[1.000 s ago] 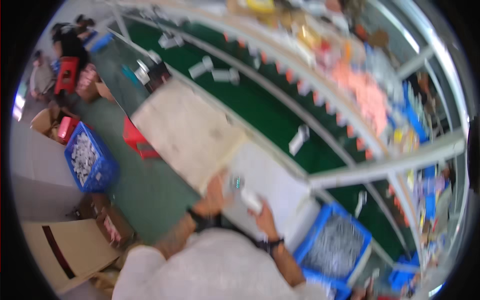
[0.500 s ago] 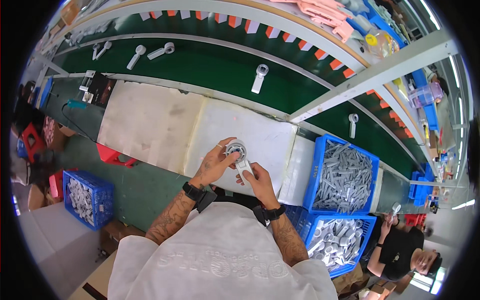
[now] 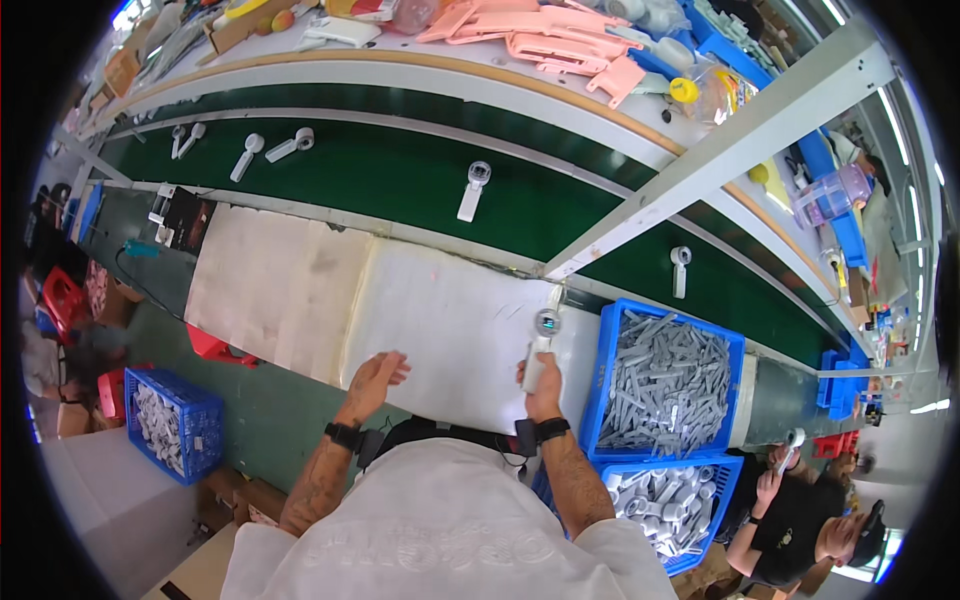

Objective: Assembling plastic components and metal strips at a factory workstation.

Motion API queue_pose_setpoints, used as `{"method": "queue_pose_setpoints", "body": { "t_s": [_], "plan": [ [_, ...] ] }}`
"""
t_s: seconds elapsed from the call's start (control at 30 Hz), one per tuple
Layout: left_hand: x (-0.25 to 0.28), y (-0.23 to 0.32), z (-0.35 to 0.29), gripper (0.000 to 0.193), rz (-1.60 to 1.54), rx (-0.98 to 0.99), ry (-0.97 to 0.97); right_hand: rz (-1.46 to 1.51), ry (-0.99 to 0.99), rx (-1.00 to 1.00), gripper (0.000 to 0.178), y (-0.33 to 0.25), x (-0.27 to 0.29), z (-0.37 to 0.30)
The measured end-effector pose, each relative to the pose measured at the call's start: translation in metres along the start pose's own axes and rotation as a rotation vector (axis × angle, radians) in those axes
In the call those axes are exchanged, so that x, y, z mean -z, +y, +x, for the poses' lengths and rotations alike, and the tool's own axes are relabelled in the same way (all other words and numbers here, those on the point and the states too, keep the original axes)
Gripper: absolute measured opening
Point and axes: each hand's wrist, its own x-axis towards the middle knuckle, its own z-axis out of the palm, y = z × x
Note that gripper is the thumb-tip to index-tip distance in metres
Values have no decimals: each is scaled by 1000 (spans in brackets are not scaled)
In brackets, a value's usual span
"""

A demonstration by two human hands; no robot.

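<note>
My right hand (image 3: 541,383) grips a white handheld part with a round ring head (image 3: 543,343), held upright over the white padded work mat (image 3: 440,320). My left hand (image 3: 375,380) hovers open above the mat's near edge, fingers spread, holding nothing. To the right of my right hand stands a blue crate of grey plastic parts (image 3: 665,385). A second blue crate of white parts (image 3: 655,505) sits below it. Similar white parts (image 3: 472,190) lie on the green conveyor belt (image 3: 400,190).
A metal frame post (image 3: 700,140) slants over the belt. Pink plastic shells (image 3: 560,45) lie on the far shelf. A blue crate (image 3: 165,420) and red stools (image 3: 65,300) stand on the floor at left. Another person (image 3: 800,515) sits at lower right holding a part.
My hands have separated: the left let go and drew back open, while the right lifted the white part toward the right edge of the mat. The view has also shifted and steadied.
</note>
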Motion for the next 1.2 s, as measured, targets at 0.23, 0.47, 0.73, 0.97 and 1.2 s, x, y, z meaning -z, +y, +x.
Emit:
{"method": "queue_pose_setpoints", "body": {
  "t_s": [0.23, 0.47, 0.73, 0.97, 1.2],
  "plan": [
    [-5, -49, -31, 49, 150, 104, 141, 91, 314, 113, 30, -76, 48, 123],
    [-37, -42, -53, 42, 323, 112, 173, -199, 365, 123, 41, -125, 66, 260],
    [-47, -49, -45, 37, 270, 166, 78, -868, 375, 614, 46, -108, 82, 313],
    [-52, -40, 15, 38, 498, 105, -252, -150, -88, 682, 24, -70, 88, 82],
    [-88, -19, 83, 34, 604, -31, -596, -514, 494, 325, 26, -41, 133, -138]
  ]
}}
